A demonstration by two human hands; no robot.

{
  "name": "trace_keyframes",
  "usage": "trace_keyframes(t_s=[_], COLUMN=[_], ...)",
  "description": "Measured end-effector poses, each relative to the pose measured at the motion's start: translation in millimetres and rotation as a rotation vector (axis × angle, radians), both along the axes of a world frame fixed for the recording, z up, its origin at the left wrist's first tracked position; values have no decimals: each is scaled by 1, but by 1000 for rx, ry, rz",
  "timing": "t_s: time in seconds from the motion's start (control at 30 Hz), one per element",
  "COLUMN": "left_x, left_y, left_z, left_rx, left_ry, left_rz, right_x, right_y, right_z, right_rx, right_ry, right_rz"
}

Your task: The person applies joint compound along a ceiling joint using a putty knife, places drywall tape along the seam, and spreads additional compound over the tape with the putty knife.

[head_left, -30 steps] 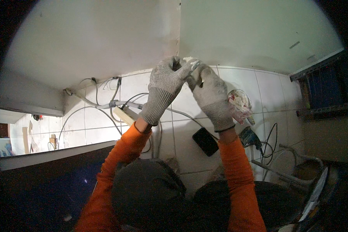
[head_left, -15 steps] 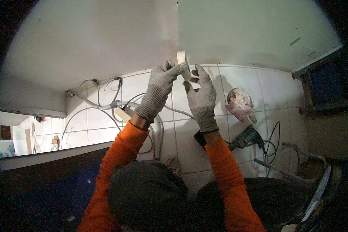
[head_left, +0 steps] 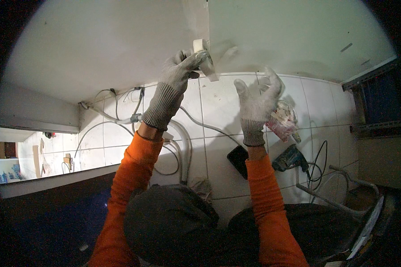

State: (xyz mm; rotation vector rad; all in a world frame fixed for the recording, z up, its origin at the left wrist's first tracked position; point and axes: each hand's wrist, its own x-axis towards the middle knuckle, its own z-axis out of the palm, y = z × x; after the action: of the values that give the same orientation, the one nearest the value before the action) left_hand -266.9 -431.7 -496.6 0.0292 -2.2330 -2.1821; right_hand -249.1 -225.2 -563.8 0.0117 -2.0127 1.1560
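A roll of whitish tape (head_left: 200, 45) is pinched between the thumb and fingers of my gloved left hand (head_left: 179, 71), close to the wall corner seam. A short pale strip hangs from the roll's lower side. My gloved right hand (head_left: 259, 99) is off to the right, apart from the roll. Its thumb and fingers are spread, somewhat smeared by motion, and nothing shows in them. Partly behind that hand, a reddish container with white paste (head_left: 282, 128) lies on the tiles.
A teal power tool (head_left: 290, 159) with a black cord lies right of my right forearm. A dark flat object (head_left: 238, 161) is beside that forearm. Grey hoses and cables (head_left: 185, 142) run across the tiled floor (head_left: 220, 133). At the right stands a bent-tube metal frame (head_left: 332, 204).
My left hand has moved up and slightly left with the tape roll. My right hand has drawn away from the roll to the right and opened wider.
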Motion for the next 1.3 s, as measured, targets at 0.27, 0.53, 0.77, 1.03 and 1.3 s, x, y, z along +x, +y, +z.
trace_keyframes(t_s=[0.27, 0.53, 0.77, 1.03, 1.3], left_x=[19, 25, 17, 42, 60], left_y=[8, -17, -38, -21, 7], left_z=[14, 16, -22, -100, -151], left_rx=[-116, -24, -83, 230, 627], left_ry=[163, 276, 136, -234, -547], left_rz=[-34, 67, 233, 301, 217], right_x=[1, 13, -1, -7, 2], right_y=[-35, -19, 30, 69, 45], right_z=[6, 3, 16, 61, 121], right_rx=[-71, -286, -234, 18, 268], right_ry=[-240, -437, -392, -530, -480], right_rz=[502, 762, 790, 512, 489])
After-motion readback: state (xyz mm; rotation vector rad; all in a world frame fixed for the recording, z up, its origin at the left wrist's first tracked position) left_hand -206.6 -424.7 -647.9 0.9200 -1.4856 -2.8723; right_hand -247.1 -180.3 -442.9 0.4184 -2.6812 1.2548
